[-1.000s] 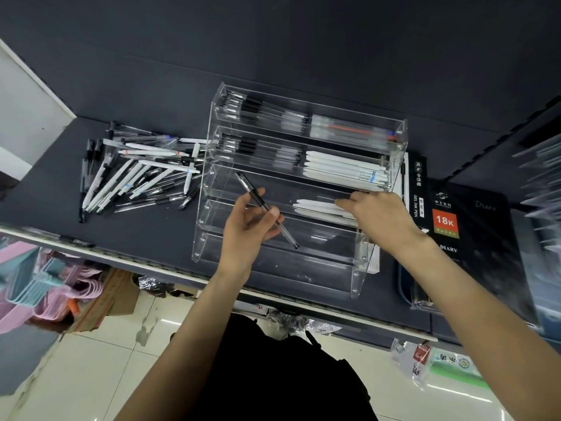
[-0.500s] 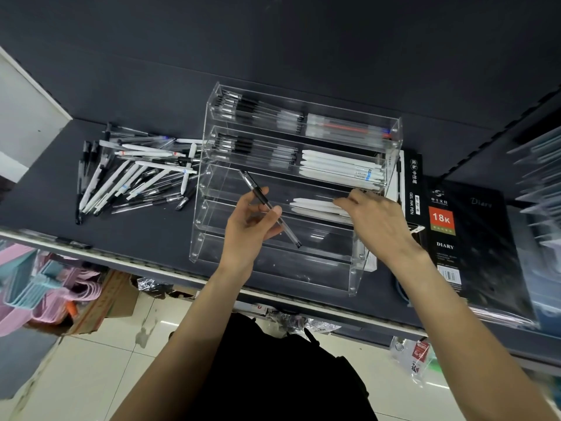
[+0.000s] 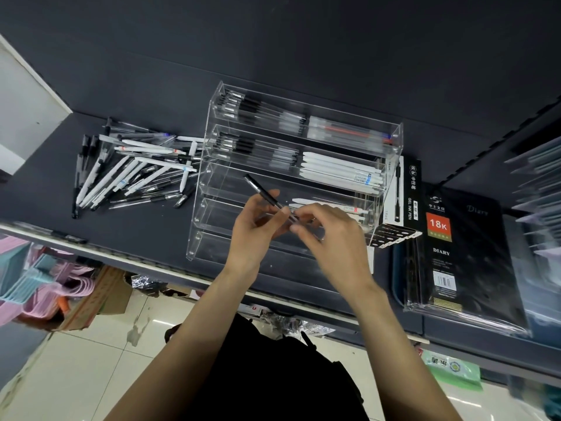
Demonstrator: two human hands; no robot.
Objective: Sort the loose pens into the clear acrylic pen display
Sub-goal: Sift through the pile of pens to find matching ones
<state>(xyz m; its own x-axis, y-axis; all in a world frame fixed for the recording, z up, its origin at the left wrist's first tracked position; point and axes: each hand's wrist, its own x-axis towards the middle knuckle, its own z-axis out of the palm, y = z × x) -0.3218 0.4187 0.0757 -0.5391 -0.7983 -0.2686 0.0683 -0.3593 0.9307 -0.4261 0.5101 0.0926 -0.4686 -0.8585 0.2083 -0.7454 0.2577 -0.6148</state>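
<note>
Since the earlier frame, the right hand (image 3: pixel 331 235) has left the white pens in the third tier and come across to meet the left hand (image 3: pixel 258 229) in front of the display; both hands now pinch the same black gel pen (image 3: pixel 268 197), the left at mid-barrel, the right with curled fingers at its near end. This pen sits tilted, cap end pointing up and away, in front of the clear acrylic pen display (image 3: pixel 209 165) and not yet inside any tier. Risk: with two hands on one slim barrel, the handover could fumble and the pen would likely fall to the tiled floor (image 3: pixel 76 375) below the shelf edge (image 3: pixel 170 268). A second risk is placing it on the wrong side of a tier, mixing black with white stock. Display contents, near to far: the two lowest tiers appear empty; the third holds a few white pens (image 3: pixel 328 205) at right; the fourth holds black pens at left and white pens at right; the top tier holds black pens at left and clear-barrelled pens at right. Left of the display, the loose pens (image 3: pixel 133 171) lie heaped on the shelf.
</note>
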